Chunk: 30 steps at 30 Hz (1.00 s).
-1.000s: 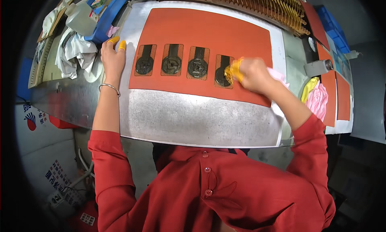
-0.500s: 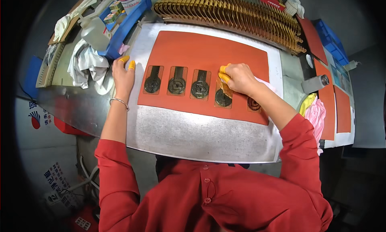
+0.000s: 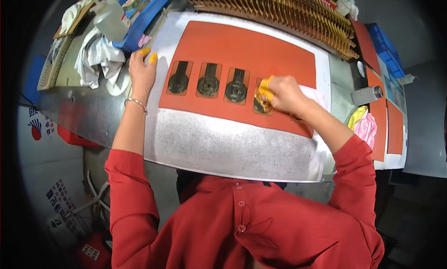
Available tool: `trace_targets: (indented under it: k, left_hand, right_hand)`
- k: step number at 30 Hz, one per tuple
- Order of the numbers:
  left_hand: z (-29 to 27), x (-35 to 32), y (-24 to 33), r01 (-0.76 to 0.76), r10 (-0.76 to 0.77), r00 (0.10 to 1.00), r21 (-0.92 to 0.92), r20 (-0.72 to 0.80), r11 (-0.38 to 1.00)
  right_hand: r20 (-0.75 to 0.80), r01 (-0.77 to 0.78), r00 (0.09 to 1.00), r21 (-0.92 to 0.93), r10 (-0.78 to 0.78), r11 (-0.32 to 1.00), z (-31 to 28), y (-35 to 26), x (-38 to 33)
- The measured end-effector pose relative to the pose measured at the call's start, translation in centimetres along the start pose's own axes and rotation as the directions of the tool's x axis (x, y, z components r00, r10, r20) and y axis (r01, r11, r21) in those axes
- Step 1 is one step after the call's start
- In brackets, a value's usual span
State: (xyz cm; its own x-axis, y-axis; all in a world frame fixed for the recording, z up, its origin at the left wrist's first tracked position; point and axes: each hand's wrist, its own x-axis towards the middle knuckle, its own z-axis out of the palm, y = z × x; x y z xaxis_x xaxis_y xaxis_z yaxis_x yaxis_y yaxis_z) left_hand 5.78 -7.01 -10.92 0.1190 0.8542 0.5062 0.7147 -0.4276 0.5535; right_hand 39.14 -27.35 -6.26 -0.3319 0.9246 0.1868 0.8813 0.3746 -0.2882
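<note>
**Pinching a glossy amber piece at the fourth plate**

Gripping the amber piece in the right hand with yellow-capped fingers closed on it, right over the fourth plate. Can't tell exact contact, hidden behind the fingers. Resting the left hand at the left edge of the pale metal sheet, with yellow-tipped thumb and forefinger apart. Wearing a bracelet on the left wrist.

Seeing three more plates to the left in the same row — flat on the orange mat, spaced apart, copper-brown with a black disc below a black strip. Catching just a bit of a fifth plate under the right wrist, close to the mat's near right corner.

Looking along the far edge of the table: slatted gold-brown rack. Toward the far left corner: blue tray, translucent jug, white cloth. Near the right edge: grey bottle, then yellow cloth touching pink cloth.
</note>
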Motion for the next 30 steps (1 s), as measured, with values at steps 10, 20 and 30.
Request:
trace_targets:
  k: [10,20,30]
  left_hand:
    - [0.5,0.1,-1.0,-0.017,0.017,1.0,0.024,0.002,1.0]
    - [0.0,0.0,-0.9,-0.008,0.008,1.0,0.014,0.001,1.0]
    - [-0.1,-0.3,-0.1,0.0,0.0,1.0,0.018,-0.025,1.0]
  right_hand:
    - [-0.041,-0.148,0.989,-0.099,0.145,0.984,-1.1,0.1,1.7]
    - [-0.011,-0.104,0.995,-0.055,0.104,0.993,-0.8,0.3,1.0]
    - [-0.061,-0.169,0.984,-0.023,0.168,0.985,-0.6,-0.7,0.5]
